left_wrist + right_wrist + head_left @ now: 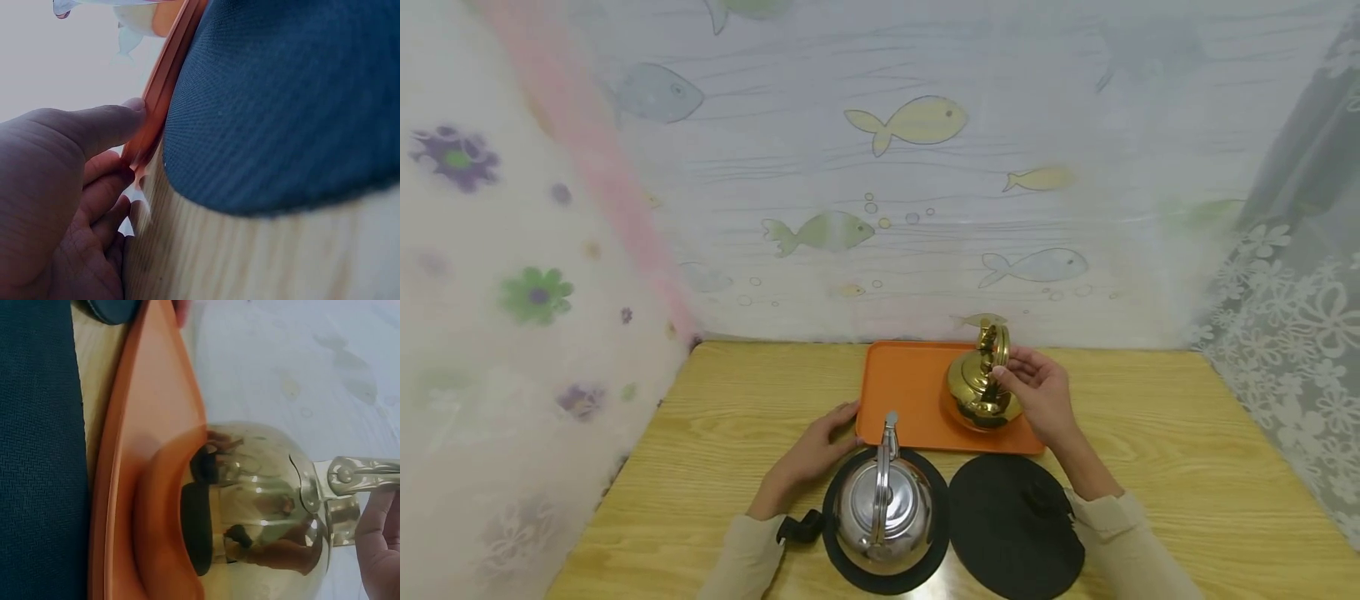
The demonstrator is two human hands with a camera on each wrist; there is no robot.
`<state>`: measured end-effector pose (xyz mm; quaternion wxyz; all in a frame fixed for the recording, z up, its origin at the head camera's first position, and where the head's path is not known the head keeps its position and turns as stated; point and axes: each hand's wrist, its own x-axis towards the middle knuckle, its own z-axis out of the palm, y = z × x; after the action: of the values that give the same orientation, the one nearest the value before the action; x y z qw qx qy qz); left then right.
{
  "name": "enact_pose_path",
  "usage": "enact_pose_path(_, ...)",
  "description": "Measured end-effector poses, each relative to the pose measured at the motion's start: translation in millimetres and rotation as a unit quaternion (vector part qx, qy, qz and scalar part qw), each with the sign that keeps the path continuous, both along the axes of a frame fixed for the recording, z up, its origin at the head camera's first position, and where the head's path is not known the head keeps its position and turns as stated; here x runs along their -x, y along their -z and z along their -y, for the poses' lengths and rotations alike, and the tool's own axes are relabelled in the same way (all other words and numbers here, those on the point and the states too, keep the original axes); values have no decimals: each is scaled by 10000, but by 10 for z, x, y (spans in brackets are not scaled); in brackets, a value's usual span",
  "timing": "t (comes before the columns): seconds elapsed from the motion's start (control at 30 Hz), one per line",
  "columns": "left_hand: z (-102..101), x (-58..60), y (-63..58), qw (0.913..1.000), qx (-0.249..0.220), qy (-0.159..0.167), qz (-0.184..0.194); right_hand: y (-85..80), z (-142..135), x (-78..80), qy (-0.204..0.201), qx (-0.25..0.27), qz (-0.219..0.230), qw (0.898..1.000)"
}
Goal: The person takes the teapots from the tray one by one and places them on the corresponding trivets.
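Gold kettle (979, 393), R grip (1042, 390) pinching hndl (1002, 343)

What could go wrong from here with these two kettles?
The shiny gold metal kettle, held by its handle in the right hand, might tilt. The round silver metal kettle stands close to the orange rectangular tray, its spout pointing that way, so sliding the tray could knock it.

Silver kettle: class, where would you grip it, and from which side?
Probably the top of the handle of the silver kettle, coming from above: it stands upright across the middle of the lid, nothing covers it, and the spout points away from the person, clear of that grip.
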<state>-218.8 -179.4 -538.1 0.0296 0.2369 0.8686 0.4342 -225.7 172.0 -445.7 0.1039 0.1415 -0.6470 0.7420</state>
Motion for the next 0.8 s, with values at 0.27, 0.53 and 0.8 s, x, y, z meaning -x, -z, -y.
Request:
enact_pose_path(0.27,-12,-9,-10,10000,57,-69,32,7,17,-26,-105,77,-213,9997)
enact_pose_path(0.53,-8,-19,-25,9999,55,-84,39,-99,33,-225,64,172,-300,9994)
enact_pose_path(0.8,-16,-12,-43,9996,133,-165,180,-165,29,-416,24,153,-478,9987)
